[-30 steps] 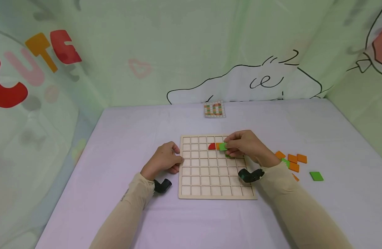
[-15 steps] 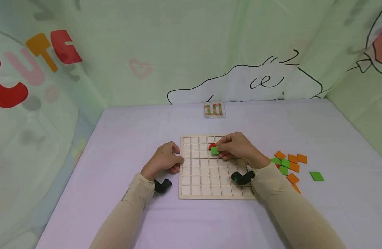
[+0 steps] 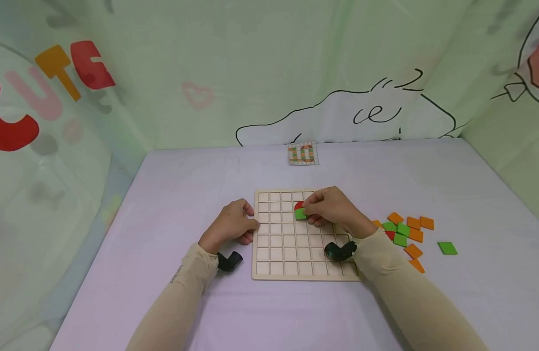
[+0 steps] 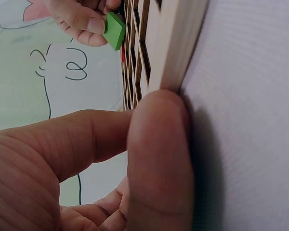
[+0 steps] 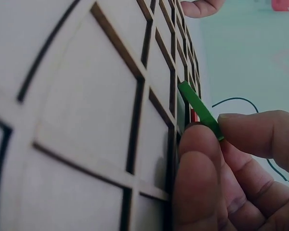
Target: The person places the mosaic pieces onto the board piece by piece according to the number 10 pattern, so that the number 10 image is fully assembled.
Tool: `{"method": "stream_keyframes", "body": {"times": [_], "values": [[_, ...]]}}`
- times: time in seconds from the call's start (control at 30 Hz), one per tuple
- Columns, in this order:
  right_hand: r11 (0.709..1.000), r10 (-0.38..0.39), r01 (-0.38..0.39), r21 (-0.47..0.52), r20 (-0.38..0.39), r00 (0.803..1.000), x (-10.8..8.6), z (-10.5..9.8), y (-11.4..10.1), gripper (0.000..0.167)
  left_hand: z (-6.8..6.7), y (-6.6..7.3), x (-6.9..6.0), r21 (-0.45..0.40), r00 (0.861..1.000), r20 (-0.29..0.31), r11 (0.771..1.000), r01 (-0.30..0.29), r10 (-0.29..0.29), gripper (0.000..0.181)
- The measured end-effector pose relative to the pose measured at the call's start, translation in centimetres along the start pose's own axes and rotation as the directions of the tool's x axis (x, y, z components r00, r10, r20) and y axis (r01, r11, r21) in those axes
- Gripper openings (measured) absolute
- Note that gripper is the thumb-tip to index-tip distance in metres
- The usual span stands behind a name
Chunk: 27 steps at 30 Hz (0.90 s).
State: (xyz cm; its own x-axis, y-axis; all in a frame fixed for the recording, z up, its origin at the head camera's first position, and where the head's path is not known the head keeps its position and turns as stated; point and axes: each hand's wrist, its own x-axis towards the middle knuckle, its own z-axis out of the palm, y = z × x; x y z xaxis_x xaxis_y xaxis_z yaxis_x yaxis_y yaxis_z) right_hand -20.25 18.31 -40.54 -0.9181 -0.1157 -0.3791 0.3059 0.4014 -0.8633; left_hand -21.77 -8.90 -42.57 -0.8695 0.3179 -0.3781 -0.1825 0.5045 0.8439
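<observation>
A wooden grid board (image 3: pixel 277 253) lies on the table. My right hand (image 3: pixel 335 209) pinches a green square tile (image 3: pixel 300 214) between thumb and fingers over the upper part of the board. In the right wrist view the green tile (image 5: pixel 198 107) is tilted, one edge near the grid. A red piece (image 3: pixel 298 204) sits just behind it, partly covered. At the board's left edge my left hand (image 3: pixel 231 223) holds the rim; the left wrist view shows its thumb pressed against the wooden side (image 4: pixel 176 53). Cells under my right hand are hidden.
Loose orange tiles (image 3: pixel 413 251), green tiles (image 3: pixel 403 229) and a red piece (image 3: pixel 390 235) lie right of the board. One green tile (image 3: pixel 447 248) is farther right. Behind the board lies a small patterned card (image 3: pixel 302 153).
My right hand has moved left over the board with the green tile, which now hangs in front of the red piece. The left hand has stayed still at the board's edge.
</observation>
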Motion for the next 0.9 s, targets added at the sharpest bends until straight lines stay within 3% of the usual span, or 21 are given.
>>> {"method": "stream_keyframes", "body": {"times": [0.43, 0.7, 0.9], "values": [[1.0, -0.013, 0.013, -0.02, -0.011, 1.0, -0.1, 0.0, 0.1, 0.017, 0.0, 0.0, 0.0, 0.003, 1.0, -0.002, 1.0, -0.002, 0.002, 0.025], [0.998, -0.054, 0.054, 0.035, -0.002, 0.999, -0.5, -0.3, 0.4, 0.023, 0.0, 0.0, 0.0, 0.007, 1.0, 0.001, 1.0, 0.0, 0.0, 0.025], [0.997, -0.083, 0.082, -0.008, -0.09, 0.992, -2.3, -2.6, 0.7, 0.03, 0.0, 0.1, -0.1, 0.004, 1.0, 0.001, 1.0, -0.002, 0.002, 0.025]]}}
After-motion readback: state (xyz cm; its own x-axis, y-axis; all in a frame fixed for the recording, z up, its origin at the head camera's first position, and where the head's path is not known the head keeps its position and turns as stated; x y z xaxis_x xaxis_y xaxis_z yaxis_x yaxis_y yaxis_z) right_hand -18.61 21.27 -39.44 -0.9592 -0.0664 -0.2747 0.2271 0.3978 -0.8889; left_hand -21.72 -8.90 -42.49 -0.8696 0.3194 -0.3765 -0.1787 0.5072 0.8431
